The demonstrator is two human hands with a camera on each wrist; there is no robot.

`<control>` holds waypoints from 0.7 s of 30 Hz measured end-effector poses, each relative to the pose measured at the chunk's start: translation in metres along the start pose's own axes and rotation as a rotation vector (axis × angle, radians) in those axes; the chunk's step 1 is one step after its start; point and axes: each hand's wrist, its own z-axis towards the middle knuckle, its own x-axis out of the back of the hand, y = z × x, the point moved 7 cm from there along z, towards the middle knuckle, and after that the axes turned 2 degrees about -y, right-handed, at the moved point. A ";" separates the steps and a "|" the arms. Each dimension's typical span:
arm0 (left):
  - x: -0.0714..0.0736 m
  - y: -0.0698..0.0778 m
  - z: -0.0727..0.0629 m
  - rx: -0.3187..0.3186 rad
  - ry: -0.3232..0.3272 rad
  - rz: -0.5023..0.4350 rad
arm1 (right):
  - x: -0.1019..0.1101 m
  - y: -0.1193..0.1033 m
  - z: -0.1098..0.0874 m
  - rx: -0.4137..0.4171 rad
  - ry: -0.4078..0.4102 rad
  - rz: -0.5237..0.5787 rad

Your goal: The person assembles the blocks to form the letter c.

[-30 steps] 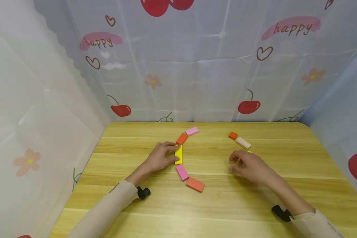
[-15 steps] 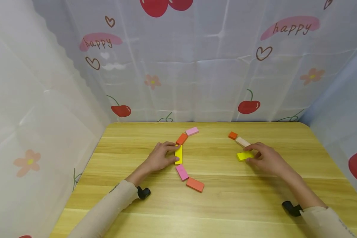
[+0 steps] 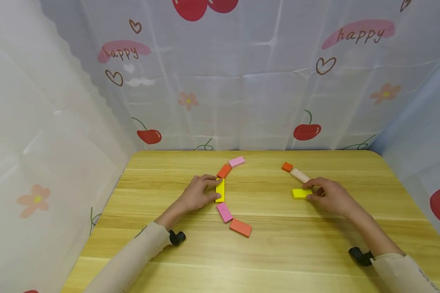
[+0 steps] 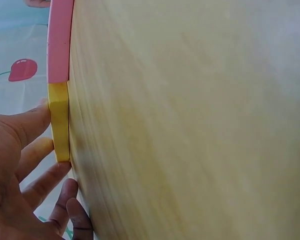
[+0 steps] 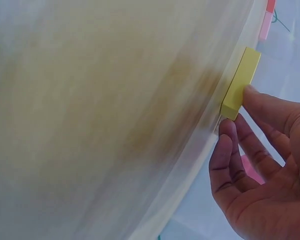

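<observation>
On the left of the wooden table, my left hand (image 3: 199, 192) has its thumb and fingertips on a yellow block (image 3: 220, 190). That block stands in a curved row, between a red-orange block (image 3: 224, 171) behind it and a pink block (image 3: 225, 212) in front. In the left wrist view, the yellow block (image 4: 60, 122) meets the pink one (image 4: 59, 42) end to end. My right hand (image 3: 331, 197) pinches the right end of another yellow block (image 3: 300, 194) between thumb and finger. A pale wooden block (image 3: 300, 176) lies just behind it, its near end at my fingers.
A light pink block (image 3: 236, 162) ends the left row at the back, and a coral block (image 3: 240, 227) ends it at the front. A small orange block (image 3: 287, 167) touches the pale block's far end. A printed curtain (image 3: 220, 101) rises behind the table (image 3: 256, 264).
My right hand has shifted right to the yellow block's right end, uncovering the block. That block has turned slightly to lie more crosswise. My left hand and its row have stayed put.
</observation>
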 end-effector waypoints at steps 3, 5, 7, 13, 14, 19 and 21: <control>0.000 0.000 0.000 0.003 -0.001 0.001 | -0.001 -0.001 -0.001 0.011 -0.007 0.013; 0.000 0.000 0.000 0.005 -0.004 0.002 | -0.002 -0.001 -0.001 0.021 -0.015 0.021; 0.000 0.000 -0.001 0.006 -0.007 0.003 | -0.002 -0.003 -0.001 0.031 -0.022 0.027; 0.001 0.002 -0.001 0.009 -0.004 -0.006 | -0.005 -0.008 -0.005 0.058 -0.028 0.028; 0.001 0.002 -0.001 0.008 -0.004 -0.008 | -0.006 -0.009 -0.006 0.063 -0.027 0.028; 0.001 0.002 -0.001 0.006 -0.004 -0.008 | -0.009 -0.016 -0.010 0.090 -0.025 0.033; 0.001 0.001 -0.001 0.010 -0.002 -0.005 | -0.010 -0.018 -0.012 0.095 -0.028 0.032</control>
